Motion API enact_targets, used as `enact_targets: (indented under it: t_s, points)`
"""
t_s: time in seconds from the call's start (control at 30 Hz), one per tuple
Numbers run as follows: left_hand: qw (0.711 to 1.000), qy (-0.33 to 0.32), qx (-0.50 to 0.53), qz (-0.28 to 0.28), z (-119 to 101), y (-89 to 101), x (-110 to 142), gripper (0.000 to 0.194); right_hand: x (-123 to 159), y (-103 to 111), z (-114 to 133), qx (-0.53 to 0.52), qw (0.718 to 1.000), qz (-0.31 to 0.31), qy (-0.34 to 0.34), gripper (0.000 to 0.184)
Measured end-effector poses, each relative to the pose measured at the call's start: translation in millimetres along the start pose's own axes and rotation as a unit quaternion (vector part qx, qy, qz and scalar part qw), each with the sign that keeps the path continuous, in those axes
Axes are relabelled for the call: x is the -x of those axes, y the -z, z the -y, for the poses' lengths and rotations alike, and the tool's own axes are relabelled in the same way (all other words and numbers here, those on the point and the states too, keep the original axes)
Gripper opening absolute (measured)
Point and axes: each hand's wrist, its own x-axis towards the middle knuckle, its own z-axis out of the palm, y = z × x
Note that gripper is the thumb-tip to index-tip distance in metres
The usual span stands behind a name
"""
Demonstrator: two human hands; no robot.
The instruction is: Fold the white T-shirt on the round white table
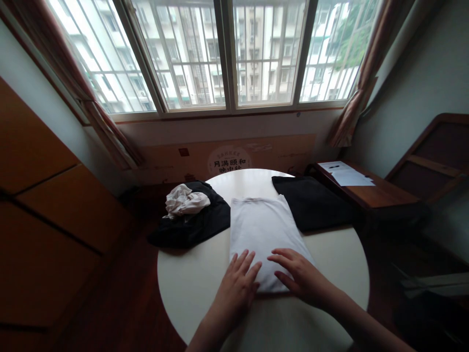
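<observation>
A white garment (262, 225), folded into a flat rectangle, lies in the middle of the round white table (190, 283). Over its near left corner is my left hand (239, 283), palm down with fingers spread. My right hand (296, 274) is above the near right part of the cloth, its fingers apart and slightly bent. Neither hand grips anything; whether the fingertips touch the cloth I cannot tell. To the right of the white garment is a folded black garment (315, 203). On the left, a crumpled off-white cloth (186, 200) rests on black clothing (205, 227).
Black clothing hangs past the table's left edge. At the right stands a low wooden table (390, 188) with papers (348, 173) and a pen (334, 167), beside a wooden chair (425, 151). Orange-brown cabinets (54, 234) line the left. A barred window (227, 58) with curtains is ahead.
</observation>
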Motion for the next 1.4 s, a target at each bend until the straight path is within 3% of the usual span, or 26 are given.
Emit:
enact_targets:
  t_s: [0.07,0.17,0.3,0.43,0.53,0.7,0.8,0.97,1.17,1.4]
  points:
    - [0.999,-0.027,-0.008,0.030,4.0,-16.5,4.6,0.061,-1.4,-10.4,-9.7,0.028,0.999,0.037,0.001,0.055]
    - [0.999,-0.012,-0.022,0.045,13.2,-29.2,21.9,0.067,5.9,-24.0,-23.5,0.063,0.995,0.081,-0.007,0.060]
    - [0.998,0.022,-0.038,0.051,24.0,-24.5,46.6,0.064,26.9,-27.2,-41.5,0.078,0.994,0.068,-0.042,0.059]
    - [0.994,0.065,-0.045,0.078,27.5,-14.5,57.7,0.070,49.0,-21.3,-59.2,0.065,0.993,0.064,-0.069,0.073]
    - [0.995,0.064,-0.053,0.046,27.2,-10.1,54.6,0.066,61.9,-19.4,-64.4,0.067,0.995,0.038,-0.065,0.074]
    - [0.997,-0.069,-0.038,-0.025,15.3,-1.3,31.1,0.051,75.0,-22.1,-44.5,0.079,0.994,-0.079,-0.013,0.041]
    - [0.994,-0.109,-0.011,-0.023,0.1,6.9,16.9,0.045,78.2,-22.1,-27.6,0.068,0.994,-0.086,0.023,0.041]
    - [0.995,-0.102,-0.008,-0.003,-10.6,14.3,11.6,0.048,77.4,-25.5,-29.3,0.104,0.993,-0.054,0.005,0.061]
    - [0.995,-0.056,-0.073,-0.027,15.5,-1.4,14.5,0.053,70.9,-35.8,-52.5,0.133,0.990,-0.048,-0.029,0.073]
    - [0.997,-0.036,-0.046,-0.058,38.8,-9.8,16.3,0.054,66.9,-25.9,-60.0,0.154,0.987,-0.032,-0.036,0.083]
